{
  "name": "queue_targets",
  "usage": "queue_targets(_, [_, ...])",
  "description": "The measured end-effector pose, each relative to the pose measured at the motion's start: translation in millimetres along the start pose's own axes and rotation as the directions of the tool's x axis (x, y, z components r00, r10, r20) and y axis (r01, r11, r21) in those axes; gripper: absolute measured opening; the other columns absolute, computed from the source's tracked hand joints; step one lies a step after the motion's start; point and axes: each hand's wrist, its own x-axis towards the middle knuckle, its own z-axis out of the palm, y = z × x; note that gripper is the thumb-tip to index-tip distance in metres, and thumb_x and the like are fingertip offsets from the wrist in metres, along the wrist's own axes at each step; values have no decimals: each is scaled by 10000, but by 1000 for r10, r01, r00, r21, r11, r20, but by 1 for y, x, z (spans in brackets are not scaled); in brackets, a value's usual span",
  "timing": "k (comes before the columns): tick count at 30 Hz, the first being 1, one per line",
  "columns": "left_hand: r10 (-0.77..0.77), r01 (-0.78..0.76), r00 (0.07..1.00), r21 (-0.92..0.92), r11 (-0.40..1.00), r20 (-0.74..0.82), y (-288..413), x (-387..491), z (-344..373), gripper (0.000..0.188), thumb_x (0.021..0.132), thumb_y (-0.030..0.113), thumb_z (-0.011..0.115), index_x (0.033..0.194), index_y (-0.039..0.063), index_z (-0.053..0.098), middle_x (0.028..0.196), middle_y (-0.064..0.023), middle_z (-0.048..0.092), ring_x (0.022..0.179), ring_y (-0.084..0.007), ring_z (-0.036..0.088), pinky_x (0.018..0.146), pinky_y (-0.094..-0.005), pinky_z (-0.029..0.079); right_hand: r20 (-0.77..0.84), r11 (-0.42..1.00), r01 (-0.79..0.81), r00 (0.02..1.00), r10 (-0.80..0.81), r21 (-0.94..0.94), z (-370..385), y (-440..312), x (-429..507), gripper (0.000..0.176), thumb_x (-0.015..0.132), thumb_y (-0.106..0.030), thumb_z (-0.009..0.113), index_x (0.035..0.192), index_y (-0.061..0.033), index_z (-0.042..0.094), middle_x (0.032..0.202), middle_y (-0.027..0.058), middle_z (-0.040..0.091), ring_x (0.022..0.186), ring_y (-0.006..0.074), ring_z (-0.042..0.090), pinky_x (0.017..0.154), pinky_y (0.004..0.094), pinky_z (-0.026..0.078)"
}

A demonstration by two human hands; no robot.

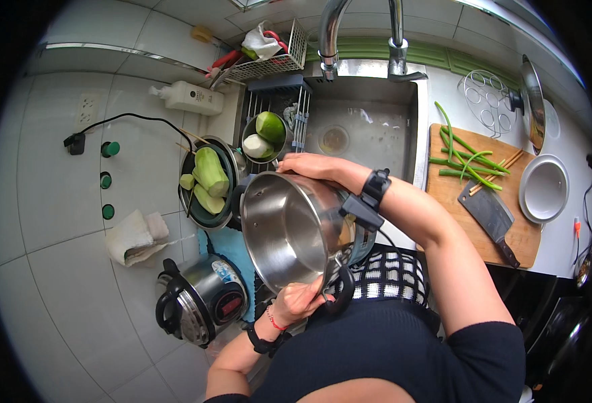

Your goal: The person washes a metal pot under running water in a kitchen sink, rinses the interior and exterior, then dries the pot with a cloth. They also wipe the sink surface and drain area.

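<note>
A large, deep stainless steel pot [286, 231] is tilted on its side in front of my body, its mouth facing left and nothing visible inside. My left hand [301, 302] grips its near rim beside a black handle [344, 292]. Across the far outer wall lies my right hand [311, 166], its fingertips close to a small pan [283, 148] that contains a green-skinned vegetable piece [270, 127] and a pale peeled one [256, 146]. To the left, a dark green colander [229, 199] in a metal bowl carries peeled light-green vegetable pieces [211, 172].
Beyond the pot is a steel sink [381, 131] under a faucet [329, 55]. On the right, a wooden cutting board [523, 242] bears green stalks [470, 151], chopsticks and a cleaver [487, 209], with a white bowl [544, 189] beside it. An electric pressure cooker [208, 297] stands lower left.
</note>
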Motion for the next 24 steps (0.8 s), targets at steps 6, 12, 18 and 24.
queue_targets(6, [41,-40,999,-89,995,12,1,7,4,486,744,110,757,1138,-97,563,661,-96,604,537,-232,612,500,-323,484,-218,908,383,884,-414,-171,12,5,-45,437,969,-328,372,1154,-27,629,1111,127,551,1070,242,513,962,349,373])
queue_targets(12, [60,-64,997,-124,990,-42,-1,7,10,454,726,84,770,1093,-94,572,651,-91,589,529,-235,602,498,-319,483,-320,804,448,752,-576,-392,44,-21,-147,399,939,-199,418,1261,-31,582,1133,180,452,1092,318,452,983,402,342])
queue_targets(18, [25,-36,992,-83,996,-125,-5,9,1,380,767,78,758,1041,-108,573,640,-98,587,515,-243,605,486,-316,486,-301,787,463,746,-595,-408,78,-5,-173,412,873,-118,580,1284,-98,584,1153,154,431,1100,313,470,966,413,392])
queue_targets(24, [56,-67,991,-85,994,-122,-1,13,10,386,788,89,744,1052,-135,574,631,-91,581,518,-241,608,493,-308,490,-323,888,107,906,-272,-448,2,2,-66,338,965,-276,425,1168,-120,645,1124,138,562,1045,302,546,901,377,436])
